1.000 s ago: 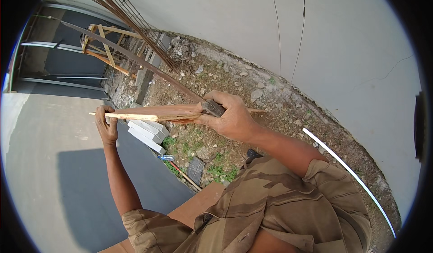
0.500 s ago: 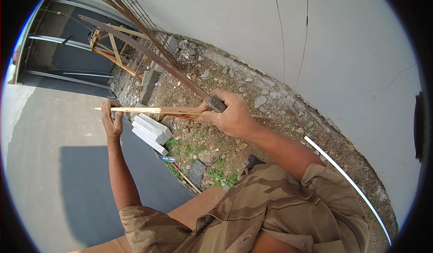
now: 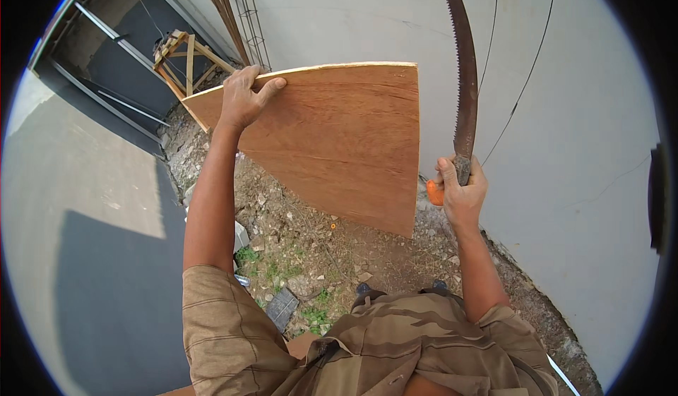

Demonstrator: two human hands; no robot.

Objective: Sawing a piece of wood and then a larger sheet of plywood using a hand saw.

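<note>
My left hand (image 3: pixel 244 98) grips the upper edge of a reddish-brown plywood sheet (image 3: pixel 339 142), thumb on the near face and fingers over the edge. The sheet hangs tilted in front of me, its broad face showing and its right edge straight. In my right hand (image 3: pixel 462 195) is a pruning saw (image 3: pixel 464 78) with a long, curved, rusty toothed blade, pointing up. Something orange (image 3: pixel 434 193) shows beside those fingers; whether it belongs to the saw I cannot tell. A gap separates the right hand from the sheet.
A pale wall (image 3: pixel 565 128) rises ahead and to the right. Wooden framing (image 3: pixel 189 61) and upright rebar (image 3: pixel 229 18) stand at the far left. Rubble and weeds cover the ground (image 3: pixel 282 234). A dark grey slab (image 3: pixel 282 309) lies near my left side.
The plywood has turned from edge-on to showing its broad face. My right hand has come off it and moved right, swinging the saw upright. My left hand has moved up and right.
</note>
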